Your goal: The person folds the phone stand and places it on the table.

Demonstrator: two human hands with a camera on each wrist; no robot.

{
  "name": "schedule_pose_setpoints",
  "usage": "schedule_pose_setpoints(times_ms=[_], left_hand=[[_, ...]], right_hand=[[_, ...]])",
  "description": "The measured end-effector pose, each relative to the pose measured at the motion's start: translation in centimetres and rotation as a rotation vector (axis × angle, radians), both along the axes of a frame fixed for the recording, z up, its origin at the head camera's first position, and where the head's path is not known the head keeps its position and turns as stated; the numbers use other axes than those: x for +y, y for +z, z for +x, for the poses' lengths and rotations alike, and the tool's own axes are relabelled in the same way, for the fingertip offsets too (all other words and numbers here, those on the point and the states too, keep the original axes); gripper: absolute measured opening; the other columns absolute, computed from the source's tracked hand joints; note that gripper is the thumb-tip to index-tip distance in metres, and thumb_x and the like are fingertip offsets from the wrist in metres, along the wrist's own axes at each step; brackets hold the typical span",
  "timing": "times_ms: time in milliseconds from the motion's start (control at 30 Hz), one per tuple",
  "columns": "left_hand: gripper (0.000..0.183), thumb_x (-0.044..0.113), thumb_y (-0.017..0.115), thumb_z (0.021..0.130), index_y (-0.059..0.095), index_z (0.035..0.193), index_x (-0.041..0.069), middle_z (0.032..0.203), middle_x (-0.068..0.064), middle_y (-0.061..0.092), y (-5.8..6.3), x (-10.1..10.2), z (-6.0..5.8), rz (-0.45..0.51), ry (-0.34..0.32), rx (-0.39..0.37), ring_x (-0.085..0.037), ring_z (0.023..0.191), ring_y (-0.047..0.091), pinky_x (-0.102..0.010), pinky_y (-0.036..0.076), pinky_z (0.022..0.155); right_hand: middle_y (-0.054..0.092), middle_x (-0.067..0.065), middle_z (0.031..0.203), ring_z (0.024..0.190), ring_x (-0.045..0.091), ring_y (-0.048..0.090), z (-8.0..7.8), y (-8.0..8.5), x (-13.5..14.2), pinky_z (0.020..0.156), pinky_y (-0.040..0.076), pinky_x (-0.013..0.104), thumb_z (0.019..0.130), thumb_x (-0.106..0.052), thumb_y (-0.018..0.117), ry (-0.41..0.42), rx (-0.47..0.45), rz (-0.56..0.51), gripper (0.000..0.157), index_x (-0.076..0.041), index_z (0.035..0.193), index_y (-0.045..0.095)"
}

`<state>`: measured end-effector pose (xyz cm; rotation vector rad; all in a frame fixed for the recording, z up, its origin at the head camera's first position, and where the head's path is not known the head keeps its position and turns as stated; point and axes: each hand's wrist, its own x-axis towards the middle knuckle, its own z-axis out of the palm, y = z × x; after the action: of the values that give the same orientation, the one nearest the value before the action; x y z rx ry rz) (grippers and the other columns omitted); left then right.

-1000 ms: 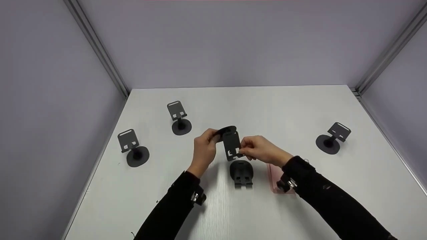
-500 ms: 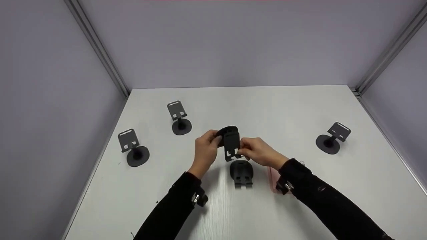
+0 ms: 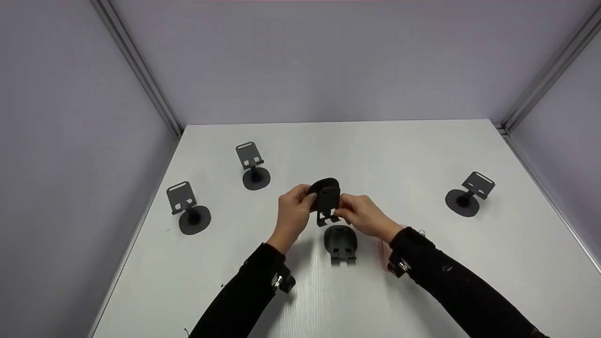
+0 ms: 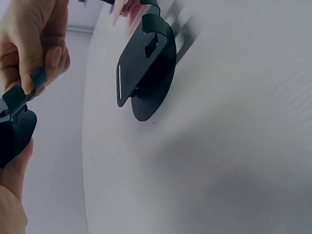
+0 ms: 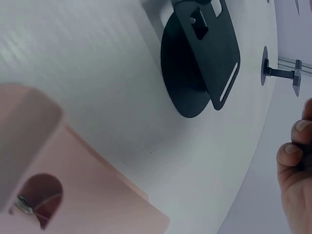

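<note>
Both hands hold a black phone stand above the table. My left hand grips its round base, thumb on the near side. At the plate's lower right edge, my right hand pinches near the hooked lip. The left wrist view shows fingers on a lip of this stand, with a second hand at its dark base. Just below the hands, a second black phone stand lies folded on the table, its plate over its round base. In the right wrist view the held stand is mostly out of frame.
Two black phone stands stand unfolded on the left, one nearer and one farther. Another black stand is at the right. A pink stand sits under my right forearm, mostly hidden in the head view. Walls border the white table.
The held stand and left hand have shifted slightly right. The stand's plate now overlaps its round base more. The right forearm has moved left, covering more of the pink stand.
</note>
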<state>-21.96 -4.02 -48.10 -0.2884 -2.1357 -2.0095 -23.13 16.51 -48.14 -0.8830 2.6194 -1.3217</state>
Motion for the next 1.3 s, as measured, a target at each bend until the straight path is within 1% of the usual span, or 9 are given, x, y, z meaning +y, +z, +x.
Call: schedule_pose_setpoints(times_ms=[200, 367, 500, 600, 733, 933, 1033, 1233, 1300], left_hand=[[0.006, -0.005, 0.065, 0.094, 0.071, 0.094, -0.006, 0.084, -0.019, 0.073, 0.0, 0.0, 0.2, -0.019, -0.006, 0.017, -0.025, 0.078, 0.073, -0.034, 0.063, 0.07], [0.005, -0.004, 0.067, 0.093, 0.072, 0.093, -0.005, 0.083, -0.018, 0.073, -0.1, 0.1, 0.2, -0.033, 0.0, 0.016, -0.022, 0.076, 0.072, -0.031, 0.062, 0.068], [0.006, -0.005, 0.066, 0.093, 0.072, 0.095, -0.005, 0.083, -0.017, 0.074, -0.1, 0.1, 0.2, -0.043, -0.006, 0.004, -0.021, 0.076, 0.072, -0.03, 0.062, 0.068], [0.007, -0.005, 0.066, 0.094, 0.072, 0.097, -0.005, 0.085, -0.017, 0.074, -0.1, 0.1, 0.3, -0.044, -0.023, -0.016, -0.021, 0.078, 0.073, -0.031, 0.062, 0.07], [0.008, -0.005, 0.066, 0.093, 0.073, 0.097, -0.005, 0.085, -0.016, 0.074, -0.1, 0.1, 0.3, -0.058, -0.017, -0.019, -0.02, 0.077, 0.073, -0.03, 0.061, 0.07], [0.007, -0.005, 0.066, 0.093, 0.073, 0.097, -0.005, 0.083, -0.015, 0.074, -0.1, -0.2, 0.3, -0.09, -0.002, 0.005, -0.016, 0.074, 0.07, -0.028, 0.06, 0.068], [0.008, -0.004, 0.066, 0.093, 0.073, 0.098, -0.004, 0.083, -0.014, 0.074, 0.1, -0.6, 0.4, -0.105, -0.001, -0.006, -0.016, 0.074, 0.07, -0.028, 0.06, 0.067], [0.01, -0.004, 0.066, 0.093, 0.073, 0.1, -0.005, 0.084, -0.016, 0.074, 0.4, -1.4, 0.7, -0.086, 0.009, -0.085, -0.016, 0.073, 0.07, -0.027, 0.06, 0.064], [0.012, -0.004, 0.066, 0.094, 0.073, 0.102, -0.005, 0.084, -0.016, 0.074, 0.4, -1.8, 0.8, -0.07, 0.004, -0.12, -0.016, 0.072, 0.07, -0.028, 0.061, 0.064]], right_hand=[[0.068, 0.014, 0.076, 0.063, 0.005, 0.052, 0.1, -0.5, -0.2, 0.058, 0.043, 0.021, 0.096, -0.003, 0.069, -0.005, 0.071, -0.01, 0.006, -0.003, 0.091, 0.066], [0.07, 0.011, 0.076, 0.064, 0.006, 0.052, 0.0, -0.9, -0.2, 0.058, 0.042, 0.022, 0.094, -0.003, 0.07, -0.016, 0.143, -0.011, 0.006, -0.003, 0.091, 0.066], [0.074, 0.006, 0.082, 0.071, 0.011, 0.062, -0.1, -1.2, -0.2, 0.064, 0.049, 0.027, 0.093, -0.002, 0.071, -0.023, 0.211, -0.001, 0.006, -0.004, 0.091, 0.066], [0.076, 0.006, 0.086, 0.077, 0.017, 0.069, 0.0, -1.4, -0.2, 0.068, 0.055, 0.033, 0.093, -0.002, 0.071, -0.024, 0.247, 0.008, 0.006, -0.004, 0.091, 0.066], [0.077, 0.007, 0.087, 0.078, 0.016, 0.069, 0.1, -1.4, -0.2, 0.069, 0.056, 0.032, 0.093, -0.003, 0.071, -0.029, 0.231, 0.004, 0.006, -0.003, 0.091, 0.066], [0.068, 0.009, 0.073, 0.062, 0.005, 0.052, 0.3, -1.2, -0.4, 0.057, 0.043, 0.022, 0.095, -0.01, 0.071, -0.056, 0.106, 0.0, 0.01, -0.004, 0.089, 0.067], [0.067, 0.007, 0.074, 0.06, 0.003, 0.05, 0.5, -1.2, -0.4, 0.055, 0.042, 0.021, 0.096, -0.013, 0.071, -0.049, 0.06, 0.005, 0.01, -0.005, 0.09, 0.069], [0.07, 0.006, 0.075, 0.062, 0.004, 0.052, 0.6, -1.2, -0.3, 0.056, 0.044, 0.021, 0.097, -0.021, 0.072, -0.004, 0.021, 0.033, 0.014, -0.009, 0.09, 0.069], [0.069, 0.003, 0.073, 0.063, 0.004, 0.053, 0.7, -1.1, -0.1, 0.057, 0.044, 0.021, 0.097, -0.025, 0.072, 0.013, 0.018, 0.044, 0.016, -0.011, 0.089, 0.07]])
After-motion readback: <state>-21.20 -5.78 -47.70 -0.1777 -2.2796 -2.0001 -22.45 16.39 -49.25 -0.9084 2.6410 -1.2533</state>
